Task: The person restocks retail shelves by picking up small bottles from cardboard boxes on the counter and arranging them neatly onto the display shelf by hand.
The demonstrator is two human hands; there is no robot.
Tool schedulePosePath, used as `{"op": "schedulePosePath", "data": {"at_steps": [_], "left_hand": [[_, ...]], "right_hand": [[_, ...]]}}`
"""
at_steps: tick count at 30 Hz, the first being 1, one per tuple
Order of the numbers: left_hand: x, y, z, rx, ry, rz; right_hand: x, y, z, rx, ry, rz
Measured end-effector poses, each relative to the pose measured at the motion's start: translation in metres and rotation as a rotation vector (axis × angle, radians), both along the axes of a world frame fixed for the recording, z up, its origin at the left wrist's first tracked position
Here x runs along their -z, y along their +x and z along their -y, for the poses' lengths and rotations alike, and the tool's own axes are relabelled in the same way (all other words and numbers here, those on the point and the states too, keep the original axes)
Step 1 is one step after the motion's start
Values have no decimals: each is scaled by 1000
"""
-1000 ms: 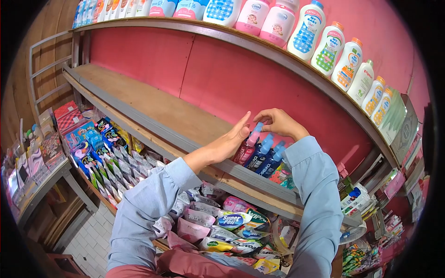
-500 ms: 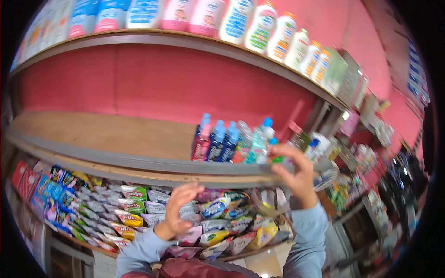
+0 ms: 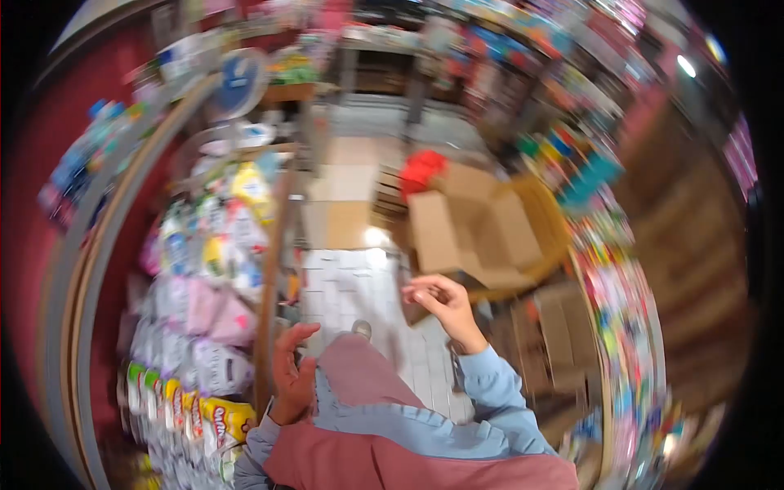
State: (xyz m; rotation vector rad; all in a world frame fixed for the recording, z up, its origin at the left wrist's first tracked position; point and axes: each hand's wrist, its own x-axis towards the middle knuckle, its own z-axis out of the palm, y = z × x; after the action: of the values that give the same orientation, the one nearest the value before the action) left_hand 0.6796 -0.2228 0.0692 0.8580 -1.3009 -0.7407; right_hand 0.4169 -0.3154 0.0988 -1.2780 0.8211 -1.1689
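Observation:
My left hand (image 3: 292, 374) is raised in front of my body with its fingers apart and holds nothing. Beside it on the left are packed rows of pouches (image 3: 220, 371) on a low shelf. My right hand (image 3: 445, 306) reaches out over the aisle, its fingers loosely bent and nothing visible in them. Just beyond that hand, an open cardboard box (image 3: 434, 233) has its flaps spread. It rests on or in a round yellow-brown holder (image 3: 559, 233); which one I cannot tell.
Blurred spray bottles (image 3: 69, 175) stand on the upper shelf at left. A red bundle (image 3: 423, 170) lies behind the box. More cardboard (image 3: 563, 327) sits below it, by a crowded goods rack (image 3: 625, 327) at right. Pale tiled floor (image 3: 347, 282) runs down the aisle.
My view has swung right, from the shelf of bottles to the aisle and the cardboard box. Both hands have come away from the shelf edge and stay empty.

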Motion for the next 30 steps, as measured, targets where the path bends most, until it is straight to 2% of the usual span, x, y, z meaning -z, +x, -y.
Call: {"op": "schedulePosePath", "data": {"at_steps": [1,4,6,10,12,15,18,21,24,26,27,28,29,30], "left_hand": [[-4,-21,-7,84,26,-59],[9,-72,-33,489,50,59],[8,-100,-43,643,48,130],[4,-170,-66,773,74,124],[7,-202,-82,855,104,131],[13,-249,-111,1005,142,180],[14,-304,-139,1012,130,275],[5,-363,-182,1028,306,118],[21,-406,-205,1196,265,215],[22,-431,-220,1195,306,240],[19,-443,-225,1198,298,247],[18,-453,-230,1196,285,251],[18,-460,-235,1182,309,258],[17,-467,-239,1175,325,259]], "right_hand": [[-6,-23,-26,72,-2,8],[9,-80,-108,283,-13,46],[28,-108,-158,401,23,98],[92,-146,-249,564,224,193],[107,-167,-282,594,280,117],[105,-197,-321,635,284,0],[107,-235,-345,647,196,-167],[94,-285,-377,630,157,-350],[117,-361,-418,904,91,-568],[139,-416,-451,1228,230,-351],[169,-451,-477,1355,296,-273],[182,-478,-494,1565,255,-268],[197,-504,-512,1694,257,-147],[228,-532,-531,1760,244,-170]]}}
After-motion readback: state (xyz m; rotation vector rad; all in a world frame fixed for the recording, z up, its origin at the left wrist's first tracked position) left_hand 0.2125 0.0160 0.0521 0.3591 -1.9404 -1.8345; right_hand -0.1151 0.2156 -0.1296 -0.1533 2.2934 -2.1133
